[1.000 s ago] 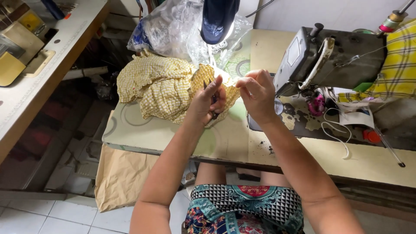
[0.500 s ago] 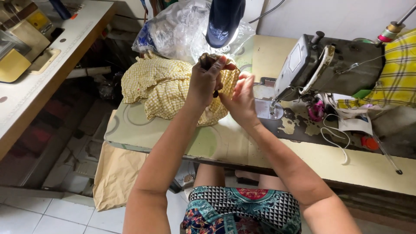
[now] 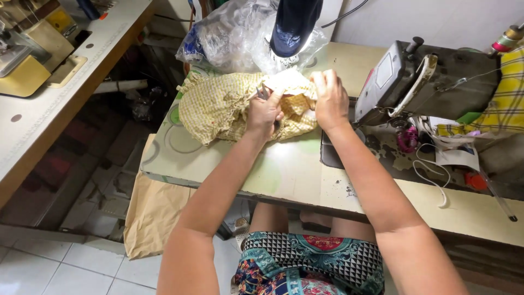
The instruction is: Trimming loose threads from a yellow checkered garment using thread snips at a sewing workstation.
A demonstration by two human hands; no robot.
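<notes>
A crumpled yellow patterned cloth (image 3: 218, 106) lies on the sewing table (image 3: 284, 169). My left hand (image 3: 263, 112) rests on the cloth's right part and grips a small metal cutter (image 3: 263, 93) whose tips stick up between the fingers. My right hand (image 3: 329, 98) pinches the cloth's pale upper edge just to the right of the cutter. Both hands are close together, left of the grey sewing machine (image 3: 431, 82).
Clear plastic bags (image 3: 234, 35) and a dark blue hanging cloth (image 3: 295, 24) stand behind the yellow cloth. A second table with a yellow machine (image 3: 27, 65) is at the far left. A checked yellow fabric (image 3: 507, 98) lies at right; a brown paper sheet (image 3: 155, 213) hangs off the table's front.
Both hands have moved away from me toward the far edge of the cloth. The left hand dropped from its raised position onto the cloth; the right hand took the cloth's upper edge.
</notes>
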